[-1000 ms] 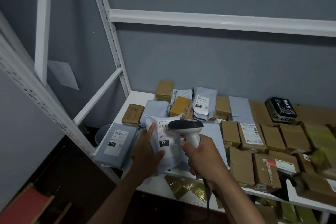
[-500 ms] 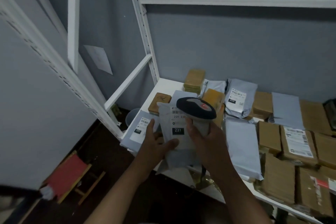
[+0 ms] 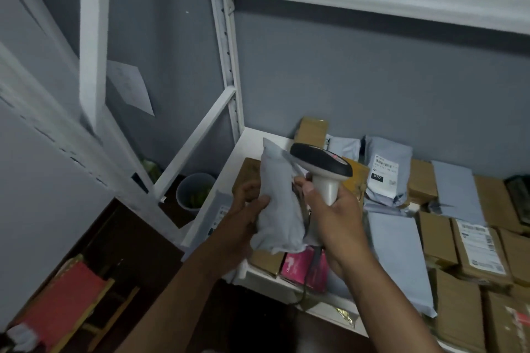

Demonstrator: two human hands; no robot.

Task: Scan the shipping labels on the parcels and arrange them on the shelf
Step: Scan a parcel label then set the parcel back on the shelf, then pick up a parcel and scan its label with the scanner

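Head: left hand (image 3: 243, 209) grips grey parcel (image 3: 276, 209) (above shelf edge (image 3: 286, 281)); right hand (image 3: 334, 218) grips scanner (image 3: 321, 165).

two bare forearms rise from the lower edge of the view toward the white shelf (image 3: 252, 135). no sleeve shows on either; both are uncovered up to the frame's edge. the left hand (image 3: 243, 209) and right hand (image 3: 335, 209) carry no glove, ring, watch or band. short, plain nails show on the fingertips.

Matt, seemingly plastic grey parcel (image 3: 278, 203)
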